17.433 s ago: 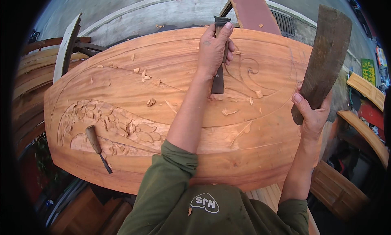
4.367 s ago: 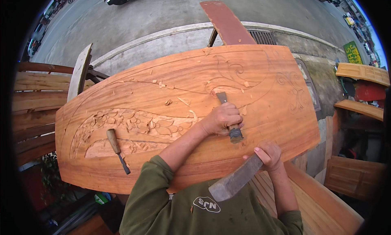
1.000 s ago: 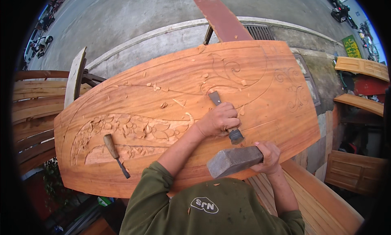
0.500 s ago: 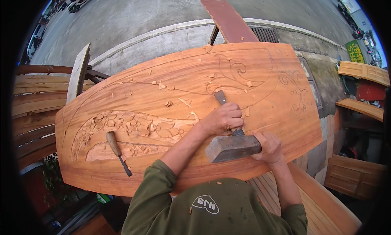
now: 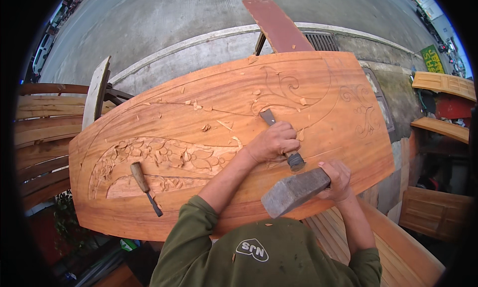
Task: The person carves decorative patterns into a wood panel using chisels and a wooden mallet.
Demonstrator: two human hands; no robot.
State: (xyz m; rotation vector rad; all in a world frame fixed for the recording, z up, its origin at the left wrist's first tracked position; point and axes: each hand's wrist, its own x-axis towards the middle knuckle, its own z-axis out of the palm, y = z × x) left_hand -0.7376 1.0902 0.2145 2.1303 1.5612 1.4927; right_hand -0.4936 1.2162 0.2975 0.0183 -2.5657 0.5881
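My left hand [image 5: 275, 142] is wrapped round a wood-carving chisel [image 5: 268, 117], its blade set against a drawn scroll line on a large reddish wooden panel [image 5: 189, 128]. The chisel's dark banded butt sticks out below my fist. My right hand [image 5: 337, 179] is closed on a heavy grey block-shaped mallet [image 5: 294, 191]; its handle is mostly hidden. A small gap separates the mallet from the chisel's butt. On the panel's left part, beside carved flowers and leaves [image 5: 164, 155], lies a second chisel [image 5: 142, 179] with a wooden handle.
Wood chips [image 5: 197, 106] lie scattered over the panel. A reddish-brown plank [image 5: 279, 26] juts out beyond its far edge. Curved boards [image 5: 47, 123] are stacked at left, a pale upright board [image 5: 96, 93] beside them. Panelled wooden pieces [image 5: 433, 212] stand at right.
The mallet has drawn back from the chisel's butt, down and slightly right with my right hand, and has tilted. My left hand keeps the chisel in nearly the same place.
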